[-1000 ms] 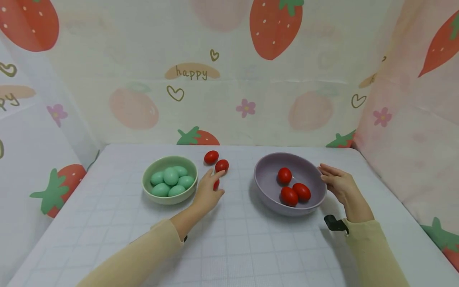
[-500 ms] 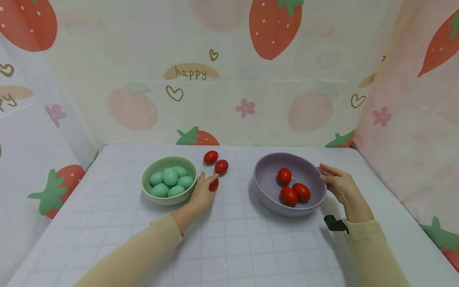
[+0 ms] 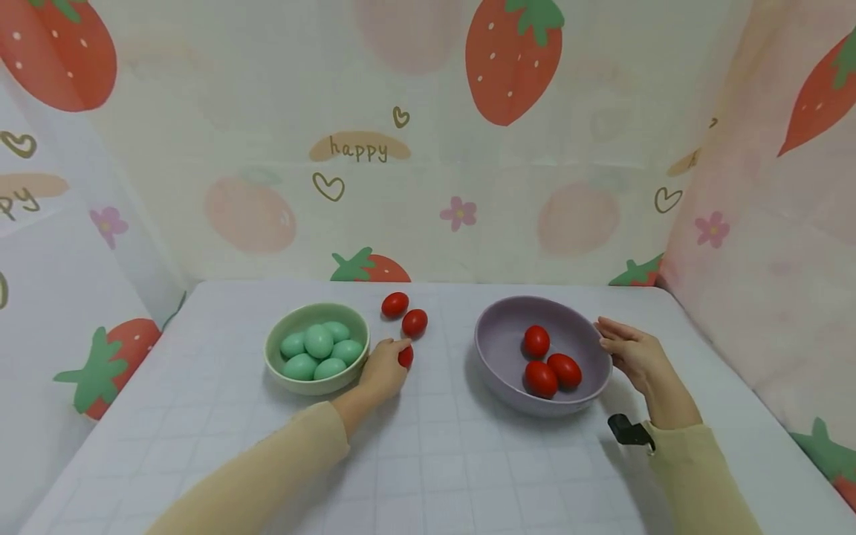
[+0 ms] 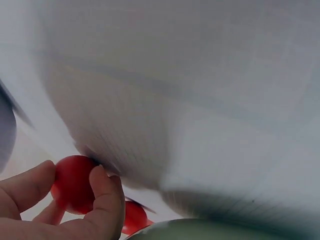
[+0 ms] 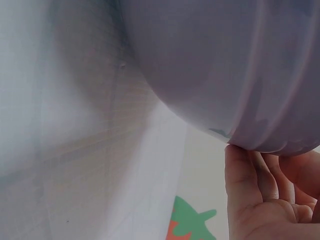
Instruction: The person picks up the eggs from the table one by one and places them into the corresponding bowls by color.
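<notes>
In the head view my left hand is beside the right side of a light green bowl that holds several green eggs. Its thumb and fingers pinch a red egg, seen clearly in the left wrist view and partly covered in the head view. Two more red eggs, one near and one farther back, lie just beyond that hand. My right hand touches the right rim of a purple bowl with extended fingers. Three red eggs sit inside this bowl.
The table wears a white gridded cover. A strawberry-printed cloth hangs behind it and along both sides. A strip of tabletop separates the two bowls. A black device sits at my right wrist.
My left hand drew slightly back toward the green bowl, and its spread fingers closed on the nearest red egg. The right hand stays at the purple bowl. The head view tilted up slightly.
</notes>
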Available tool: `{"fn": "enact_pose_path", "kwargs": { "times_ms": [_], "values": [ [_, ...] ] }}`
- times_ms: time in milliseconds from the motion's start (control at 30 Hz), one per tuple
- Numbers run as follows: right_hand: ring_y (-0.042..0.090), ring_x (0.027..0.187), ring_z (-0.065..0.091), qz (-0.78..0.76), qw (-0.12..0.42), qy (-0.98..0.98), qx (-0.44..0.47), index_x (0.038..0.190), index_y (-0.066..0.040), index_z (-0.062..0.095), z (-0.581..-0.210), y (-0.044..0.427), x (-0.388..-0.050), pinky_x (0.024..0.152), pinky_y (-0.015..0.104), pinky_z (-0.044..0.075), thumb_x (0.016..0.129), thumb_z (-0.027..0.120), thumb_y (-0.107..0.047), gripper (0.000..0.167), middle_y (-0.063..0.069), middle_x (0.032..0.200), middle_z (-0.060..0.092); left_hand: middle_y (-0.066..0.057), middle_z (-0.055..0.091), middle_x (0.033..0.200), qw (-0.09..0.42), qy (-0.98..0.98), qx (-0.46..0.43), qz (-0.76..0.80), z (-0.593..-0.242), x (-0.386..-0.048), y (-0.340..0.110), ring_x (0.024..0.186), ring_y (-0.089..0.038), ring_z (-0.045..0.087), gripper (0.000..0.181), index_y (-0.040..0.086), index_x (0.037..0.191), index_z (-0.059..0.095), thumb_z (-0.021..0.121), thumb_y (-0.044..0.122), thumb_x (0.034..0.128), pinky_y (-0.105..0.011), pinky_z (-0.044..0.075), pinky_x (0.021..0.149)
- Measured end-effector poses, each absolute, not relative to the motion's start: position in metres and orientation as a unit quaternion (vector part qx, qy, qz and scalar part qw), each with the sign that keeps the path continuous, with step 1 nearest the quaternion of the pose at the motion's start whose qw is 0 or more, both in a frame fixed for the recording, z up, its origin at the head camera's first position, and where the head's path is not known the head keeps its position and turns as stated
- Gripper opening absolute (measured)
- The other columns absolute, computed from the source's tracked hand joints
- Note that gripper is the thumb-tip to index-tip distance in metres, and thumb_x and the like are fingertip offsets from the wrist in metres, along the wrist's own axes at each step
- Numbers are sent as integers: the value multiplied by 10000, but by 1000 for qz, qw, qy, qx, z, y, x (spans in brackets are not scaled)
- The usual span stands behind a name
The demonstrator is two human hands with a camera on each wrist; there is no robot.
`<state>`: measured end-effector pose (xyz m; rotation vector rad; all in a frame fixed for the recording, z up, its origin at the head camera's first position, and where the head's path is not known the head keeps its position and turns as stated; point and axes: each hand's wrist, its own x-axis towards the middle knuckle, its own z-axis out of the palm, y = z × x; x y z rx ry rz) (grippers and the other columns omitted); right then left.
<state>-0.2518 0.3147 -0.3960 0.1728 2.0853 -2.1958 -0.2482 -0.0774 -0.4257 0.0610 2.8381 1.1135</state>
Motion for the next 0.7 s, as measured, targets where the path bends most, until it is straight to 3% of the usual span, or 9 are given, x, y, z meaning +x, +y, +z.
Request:
{"fn": "enact_pose_path", "kwargs": {
  "times_ms": [33,67,167,233,300,567,700],
  "values": [
    [-75,900,598,-728,53,681,56,960,-351,733,-396,315,-252,809,148,491,925,602,36,410,-178,1045,672,-238,446,1412,46,931,16,362,-425,-248,-77,1299,-375,429,512,41,1405,509,586,-41,905,-487,423,1026],
    [-77,900,599,-729,53,680,58,922,-351,735,-396,315,-252,859,169,490,924,604,36,409,-200,991,670,-231,449,1412,49,931,13,363,-424,-248,-76,1297,-369,430,519,46,1410,506,595,-35,905,-486,428,1021],
    [-84,911,593,-719,56,689,65,1210,-298,676,-396,315,-251,1037,278,408,928,610,17,428,-202,1025,666,-220,446,1422,53,929,5,366,-422,-247,-75,1301,-362,424,539,54,1413,505,622,-30,894,-492,428,1021],
    [-89,922,586,-710,60,698,71,1416,-178,507,-395,315,-251,1107,347,306,934,612,1,525,-176,1121,653,-218,449,1423,50,930,9,365,-427,-249,-76,1304,-367,418,547,53,1411,505,639,-19,886,-499,431,1017],
    [-93,932,576,-700,61,708,71,1490,-39,329,-395,315,-250,1123,385,262,941,605,-9,615,-122,1246,605,-215,452,1425,50,928,12,370,-427,-248,-76,1311,-367,412,547,46,1408,505,647,-15,884,-501,422,1025],
    [-100,939,565,-691,61,717,64,1486,18,244,-395,314,-251,1123,403,258,948,592,-9,642,63,1439,354,-235,421,1460,34,924,33,380,-426,-244,-79,1358,-376,373,523,23,1364,544,674,-26,860,-515,336,1088],
    [-102,933,566,-693,58,716,63,1481,19,255,-395,313,-252,1125,413,250,946,590,-4,632,35,1419,388,-201,505,1391,30,926,44,374,-428,-246,-79,1301,-355,440,535,20,1347,556,715,-12,837,-503,379,1061]
  ]
}}
